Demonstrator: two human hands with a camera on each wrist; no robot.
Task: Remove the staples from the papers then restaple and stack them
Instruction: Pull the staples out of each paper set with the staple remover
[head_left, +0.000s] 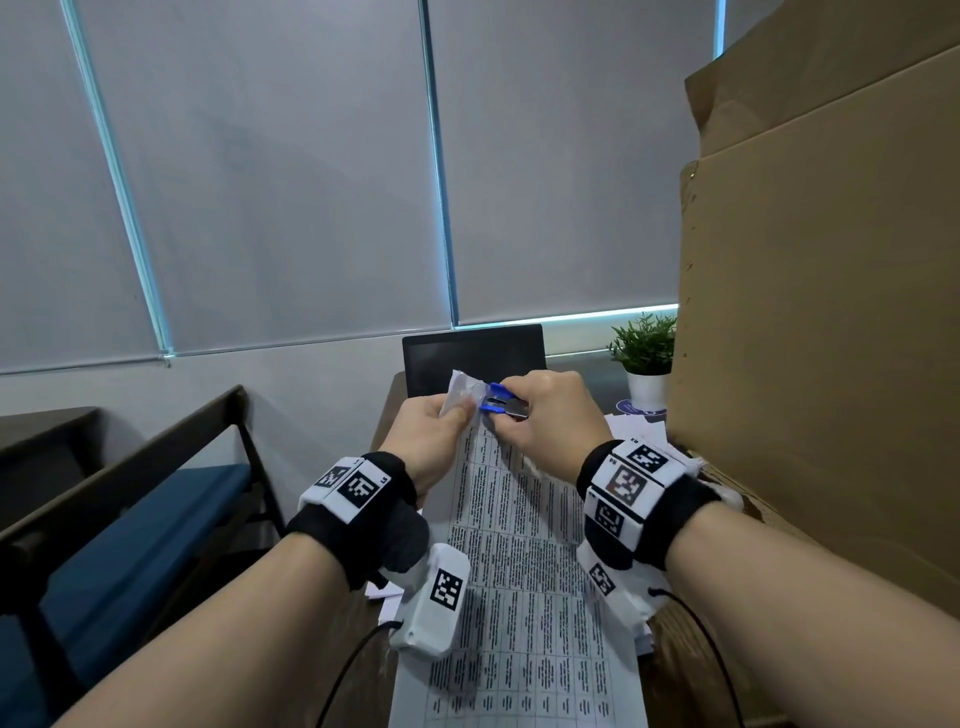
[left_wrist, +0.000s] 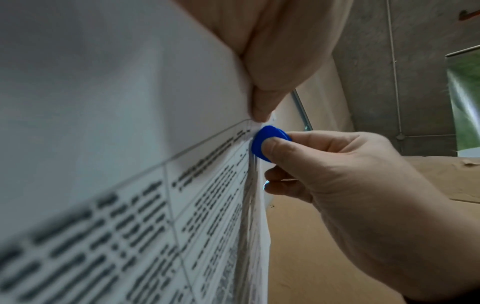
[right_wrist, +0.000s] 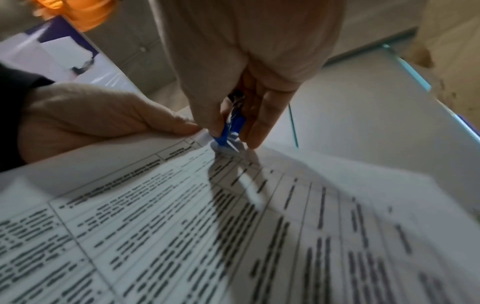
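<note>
A stapled set of printed table sheets is lifted off the desk, its top corner raised toward the window. My left hand pinches that crumpled corner between thumb and fingers; the left wrist view shows the thumb tip pressed on the sheets. My right hand grips a blue staple remover and holds it against the same corner. Its blue grip touches the paper edge, and in the right wrist view its claws meet the sheets. The staple itself is hidden.
More loose papers lie on the desk to the right. A dark laptop screen stands behind the hands, a potted plant beside it. Big cardboard boxes wall off the right side. A blue-cushioned bench sits to the left.
</note>
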